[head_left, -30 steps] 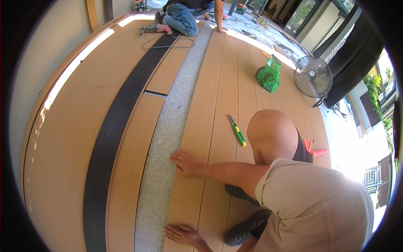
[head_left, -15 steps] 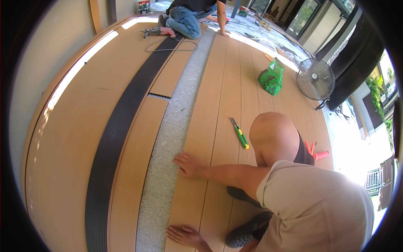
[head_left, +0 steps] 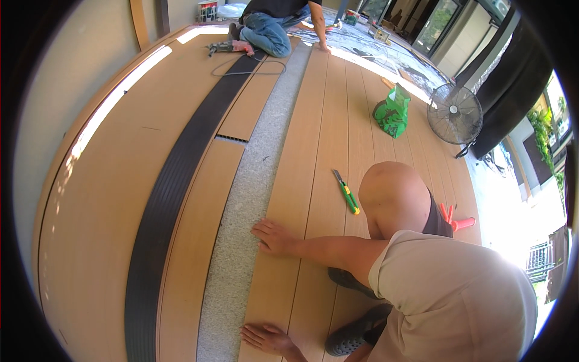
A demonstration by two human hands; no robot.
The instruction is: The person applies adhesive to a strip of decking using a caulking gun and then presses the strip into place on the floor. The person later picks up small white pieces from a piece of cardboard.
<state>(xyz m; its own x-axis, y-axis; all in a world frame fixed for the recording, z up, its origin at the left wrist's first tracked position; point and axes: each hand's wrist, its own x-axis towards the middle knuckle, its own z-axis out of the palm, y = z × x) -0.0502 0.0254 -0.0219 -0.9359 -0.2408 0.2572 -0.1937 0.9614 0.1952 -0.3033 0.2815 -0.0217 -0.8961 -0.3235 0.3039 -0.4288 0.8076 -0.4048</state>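
Observation:
My right hand (head_left: 275,238) lies palm down on a tan decking board (head_left: 295,175), fingers reaching its left edge. Nearer the lower edge, my left hand (head_left: 265,339) rests flat on the same board, fingers spread. Neither holds anything. Just left of both runs a gap showing a speckled grey floor (head_left: 226,283). Beyond my right hand, a green and yellow utility knife (head_left: 347,194) lies on the boards with its blade out. At the far end kneels a co-worker (head_left: 265,33), one hand (head_left: 324,47) on that board and what looks like a hammer (head_left: 336,26) by the other.
A dark ribbed board (head_left: 160,241) lies along the tan boards on the left. A red power drill (head_left: 231,47) with its cord sits by the co-worker's knees. To the right stand a green bag (head_left: 393,113) and a round fan (head_left: 454,110); a red tool (head_left: 463,223) lies behind my knee.
My hands keep their places on the board. The view shifts slightly. By the co-worker's far hand, the hammer-like tool shows more clearly than before.

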